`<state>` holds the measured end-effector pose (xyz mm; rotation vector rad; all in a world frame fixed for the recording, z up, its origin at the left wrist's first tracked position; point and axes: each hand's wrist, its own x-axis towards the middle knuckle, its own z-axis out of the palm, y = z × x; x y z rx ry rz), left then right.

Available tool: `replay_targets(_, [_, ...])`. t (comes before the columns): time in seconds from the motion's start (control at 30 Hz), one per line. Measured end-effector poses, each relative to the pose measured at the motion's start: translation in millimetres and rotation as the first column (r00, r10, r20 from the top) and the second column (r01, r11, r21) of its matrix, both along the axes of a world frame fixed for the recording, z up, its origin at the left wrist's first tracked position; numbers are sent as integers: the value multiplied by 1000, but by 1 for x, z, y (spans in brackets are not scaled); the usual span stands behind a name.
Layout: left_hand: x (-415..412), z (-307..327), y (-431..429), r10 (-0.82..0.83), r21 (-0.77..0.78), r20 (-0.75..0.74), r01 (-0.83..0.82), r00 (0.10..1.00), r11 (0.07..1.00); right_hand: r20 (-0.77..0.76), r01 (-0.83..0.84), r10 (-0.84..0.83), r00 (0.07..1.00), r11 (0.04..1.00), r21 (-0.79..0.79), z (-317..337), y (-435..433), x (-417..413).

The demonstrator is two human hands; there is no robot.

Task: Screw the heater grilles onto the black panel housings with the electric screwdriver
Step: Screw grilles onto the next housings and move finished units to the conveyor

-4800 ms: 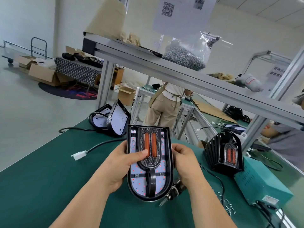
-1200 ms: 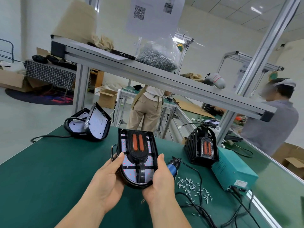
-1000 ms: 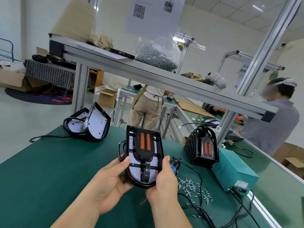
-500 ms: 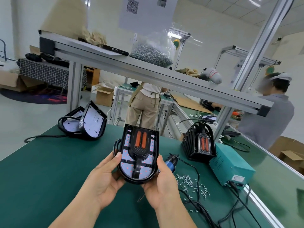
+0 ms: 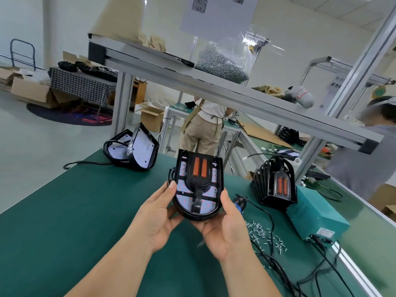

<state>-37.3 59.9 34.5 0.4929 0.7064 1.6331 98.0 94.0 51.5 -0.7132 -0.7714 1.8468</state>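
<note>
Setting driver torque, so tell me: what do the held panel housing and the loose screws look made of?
The panel housing: probably moulded plastic, black, semi-gloss; soft highlights along its thin rounded rim and ribs. The loose screws: likely metal, bright silvery finish; they glint on the green mat. Plating cannot be told.

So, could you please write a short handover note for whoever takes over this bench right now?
Left hand and right hand both grip the black panel housing by its rounded end, above the green mat, with the heater grille facing the camera.
The electric screwdriver lies on the mat just right of the right hand, loose screws beside it.
Two more housings lean together far left; another unit stands by the teal box.
Done: grille sits in the housing; screws in it, cannot tell.
Left: take the screwdriver, drive the screws.
</note>
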Motion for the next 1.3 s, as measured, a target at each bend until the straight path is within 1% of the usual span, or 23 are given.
replay_targets(0.13, [20, 11, -2, -109, 19, -27, 109, 994, 994, -2, 99, -99, 995, 995, -24, 8, -5, 25])
replay_targets(0.2, [38, 21, 0, -171, 37, -86, 175, 981, 984, -17, 161, -161, 987, 987, -28, 14, -11, 44])
replay_targets(0.33, [100, 39, 11, -251, -10, -173, 253, 952, 967, -33, 339, -339, 940, 941, -13, 31, -31, 101])
replay_targets(0.4, [144, 42, 14, -300, -11, -182, 303, 936, 953, -49, 452, -452, 891, 892, -2, 36, -45, 139])
replay_targets(0.5, [215, 43, 11, -399, -12, -155, 402, 904, 916, -69, 608, -607, 792, 794, -7, 40, -70, 200])
replay_targets(0.7, [348, 38, -10, -600, -56, -197, 602, 776, 797, -95, 811, -817, 569, 576, -102, 36, -124, 306])
replay_targets(0.87, [424, 46, -38, -719, -82, -241, 724, 653, 685, -205, 900, -904, 375, 408, -151, 33, -163, 361])
replay_targets(0.93, [447, 50, -49, -767, -84, -256, 776, 589, 624, -253, 921, -922, 294, 344, -185, 32, -173, 379])
replay_targets(1.0, [467, 51, -61, -804, -72, -293, 827, 517, 558, -286, 933, -929, 235, 298, -202, 32, -181, 392])
replay_targets(1.07, [482, 53, -72, -808, -57, -331, 844, 488, 533, -302, 934, -929, 213, 284, -216, 32, -187, 401])
replay_targets(1.2, [501, 55, -79, -802, -41, -340, 844, 491, 534, -329, 940, -928, 174, 255, -225, 31, -188, 412])
replay_targets(1.3, [513, 50, -77, -790, -22, -372, 847, 486, 531, -301, 955, -941, 154, 220, -197, 31, -186, 420])
